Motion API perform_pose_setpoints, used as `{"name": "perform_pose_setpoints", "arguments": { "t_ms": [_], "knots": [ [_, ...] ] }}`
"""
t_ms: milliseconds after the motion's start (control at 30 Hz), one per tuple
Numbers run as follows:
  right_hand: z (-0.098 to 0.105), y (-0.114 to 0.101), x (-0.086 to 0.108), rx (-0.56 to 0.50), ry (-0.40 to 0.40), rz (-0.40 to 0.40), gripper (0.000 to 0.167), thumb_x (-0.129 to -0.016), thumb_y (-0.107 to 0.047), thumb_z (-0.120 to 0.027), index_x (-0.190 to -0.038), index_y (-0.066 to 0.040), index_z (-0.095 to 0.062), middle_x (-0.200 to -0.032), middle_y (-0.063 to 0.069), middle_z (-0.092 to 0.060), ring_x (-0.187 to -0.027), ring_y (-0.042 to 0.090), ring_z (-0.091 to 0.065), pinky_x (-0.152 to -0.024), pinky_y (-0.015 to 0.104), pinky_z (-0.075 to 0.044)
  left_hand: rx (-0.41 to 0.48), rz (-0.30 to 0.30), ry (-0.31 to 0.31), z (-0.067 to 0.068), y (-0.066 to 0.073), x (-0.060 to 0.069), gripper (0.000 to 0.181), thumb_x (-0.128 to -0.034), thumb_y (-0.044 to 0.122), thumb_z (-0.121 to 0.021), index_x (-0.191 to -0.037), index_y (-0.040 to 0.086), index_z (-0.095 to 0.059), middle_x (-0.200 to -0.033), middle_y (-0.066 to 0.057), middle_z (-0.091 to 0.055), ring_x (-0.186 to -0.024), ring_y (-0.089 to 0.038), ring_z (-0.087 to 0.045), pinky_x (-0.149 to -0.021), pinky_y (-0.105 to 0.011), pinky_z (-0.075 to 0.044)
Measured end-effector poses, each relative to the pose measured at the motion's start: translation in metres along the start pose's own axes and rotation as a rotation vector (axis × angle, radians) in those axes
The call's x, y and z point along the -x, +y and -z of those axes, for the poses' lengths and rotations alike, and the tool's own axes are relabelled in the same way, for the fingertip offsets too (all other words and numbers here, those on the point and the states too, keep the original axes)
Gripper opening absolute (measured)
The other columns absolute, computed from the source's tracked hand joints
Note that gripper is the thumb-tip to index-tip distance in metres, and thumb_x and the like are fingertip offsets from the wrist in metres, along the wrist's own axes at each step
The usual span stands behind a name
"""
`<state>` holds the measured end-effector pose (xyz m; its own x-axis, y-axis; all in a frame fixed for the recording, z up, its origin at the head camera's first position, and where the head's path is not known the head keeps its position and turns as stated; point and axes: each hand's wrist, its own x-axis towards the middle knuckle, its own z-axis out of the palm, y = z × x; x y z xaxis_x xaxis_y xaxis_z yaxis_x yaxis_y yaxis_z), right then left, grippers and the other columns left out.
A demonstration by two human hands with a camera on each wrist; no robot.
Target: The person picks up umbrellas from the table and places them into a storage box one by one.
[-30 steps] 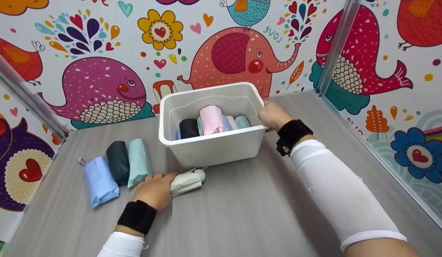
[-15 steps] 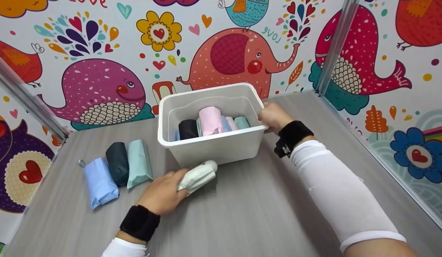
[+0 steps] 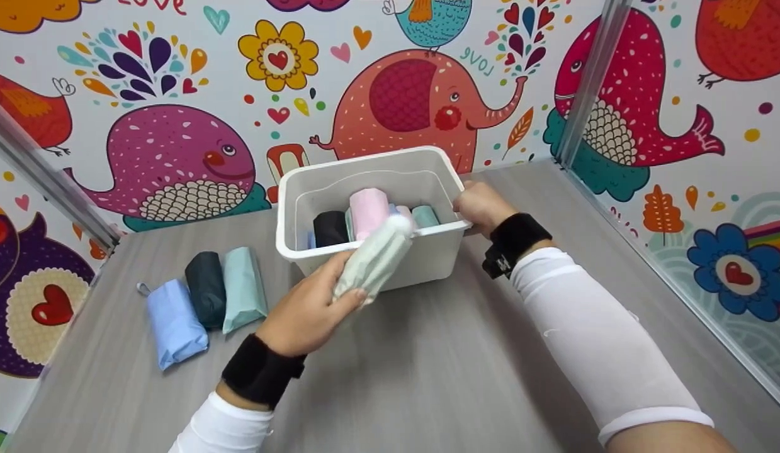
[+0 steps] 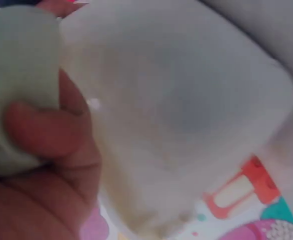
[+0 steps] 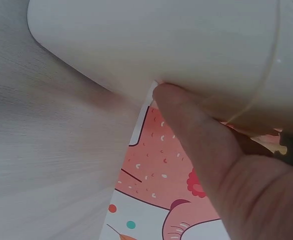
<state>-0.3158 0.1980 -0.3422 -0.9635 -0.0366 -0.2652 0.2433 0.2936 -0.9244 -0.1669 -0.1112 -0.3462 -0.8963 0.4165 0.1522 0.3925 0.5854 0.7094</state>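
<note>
In the head view, my left hand [image 3: 308, 308] holds a pale green folded umbrella [image 3: 377, 258] between thumb and fingers. The umbrella is tilted, its rounded white end over the front rim of a white plastic bin [image 3: 437, 258]. Up close in the left wrist view, the thumb presses along the umbrella [image 4: 21, 60] beside the blurred bin wall. My right hand [image 3: 484, 204] grips the bin's right rim. From the right wrist, a finger [image 5: 186, 120] shows beneath the bin's edge. Inside the bin lie a pink roll [image 3: 369, 211], a black roll [image 3: 330, 228] and several others, partly hidden.
Left of the bin, three wrapped rolls lie side by side on the grey table [image 3: 427, 377]: light blue [image 3: 175, 321], dark green [image 3: 206, 289] and mint [image 3: 243, 289]. A cartoon-printed wall [image 3: 289, 126] stands behind the bin, with metal corner strips [image 3: 588, 94] at the sides.
My left hand has lifted the pale green umbrella off the table and carried it up and right, to the bin's front rim. My right hand keeps its grip on the bin.
</note>
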Motion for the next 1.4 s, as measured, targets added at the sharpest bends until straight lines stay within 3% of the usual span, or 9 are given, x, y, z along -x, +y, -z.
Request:
{"name": "perform_pose_setpoints", "arguments": {
  "t_ms": [233,433,767,867,1067,1233,1400],
  "knots": [
    [0.003,0.000,0.000,-0.001,-0.007,-0.010,0.055,-0.095,0.001,-0.043,-0.150,0.003,-0.043,-0.156,0.024,-0.045,-0.142,0.044,-0.047,-0.106,0.066,-0.050,0.127,0.009,0.077,0.004,0.025,-0.038,0.070,-0.1078,0.032,-0.057,-0.165,0.014,-0.021,-0.148,-0.015,-0.050,-0.124,-0.031,-0.058,-0.105,-0.054,-0.052],
    [0.002,0.000,0.000,0.016,-0.015,-0.018,0.055,-0.096,0.000,-0.044,-0.151,0.001,-0.043,-0.155,0.025,-0.047,-0.140,0.045,-0.049,-0.105,0.064,-0.052,0.128,0.049,0.123,0.001,0.036,-0.071,0.080,-0.1085,0.035,-0.054,-0.169,0.019,-0.004,-0.161,-0.017,-0.039,-0.133,-0.033,-0.053,-0.113,-0.057,-0.046],
    [0.002,-0.001,0.001,0.039,-0.001,0.002,0.055,-0.093,0.001,-0.042,-0.148,0.003,-0.046,-0.152,0.026,-0.048,-0.137,0.046,-0.051,-0.101,0.063,-0.054,0.169,0.097,0.160,-0.007,0.043,-0.117,0.074,-0.1104,0.024,-0.049,-0.170,0.035,-0.006,-0.170,-0.014,-0.033,-0.134,-0.030,-0.054,-0.115,-0.048,-0.047],
    [0.001,0.000,0.001,0.045,0.000,0.001,0.054,-0.093,0.001,-0.043,-0.147,0.003,-0.046,-0.152,0.026,-0.049,-0.137,0.047,-0.051,-0.100,0.063,-0.054,0.140,0.113,0.161,-0.011,0.044,-0.128,0.072,-0.1106,0.023,-0.048,-0.169,0.039,-0.010,-0.167,-0.018,-0.038,-0.131,-0.031,-0.057,-0.112,-0.046,-0.049],
    [0.000,0.000,0.000,0.077,-0.003,0.009,0.053,-0.096,-0.001,-0.045,-0.148,0.002,-0.047,-0.149,0.025,-0.051,-0.132,0.043,-0.055,-0.098,0.062,-0.056,-0.019,0.192,0.141,-0.022,0.045,-0.144,0.064,-0.1100,0.023,-0.043,-0.168,0.040,-0.022,-0.157,-0.028,-0.049,-0.130,-0.033,-0.055,-0.109,-0.048,-0.048],
    [0.000,0.000,0.000,0.106,0.010,0.020,0.051,-0.097,-0.003,-0.045,-0.147,0.002,-0.049,-0.144,0.025,-0.054,-0.119,0.035,-0.058,-0.097,0.059,-0.057,-0.049,0.253,0.084,-0.028,0.048,-0.155,0.065,-0.1054,0.018,-0.039,-0.167,0.037,-0.028,-0.154,-0.034,-0.046,-0.136,-0.039,-0.044,-0.109,-0.050,-0.047],
    [0.002,0.000,-0.001,0.131,0.025,0.018,0.051,-0.095,-0.002,-0.044,-0.145,0.003,-0.050,-0.138,0.022,-0.055,-0.116,0.034,-0.058,-0.096,0.058,-0.058,-0.119,0.280,0.018,-0.033,0.050,-0.165,0.069,-0.1019,0.015,-0.041,-0.167,0.031,-0.027,-0.152,-0.032,-0.051,-0.134,-0.044,-0.045,-0.108,-0.049,-0.048]
  ]
}}
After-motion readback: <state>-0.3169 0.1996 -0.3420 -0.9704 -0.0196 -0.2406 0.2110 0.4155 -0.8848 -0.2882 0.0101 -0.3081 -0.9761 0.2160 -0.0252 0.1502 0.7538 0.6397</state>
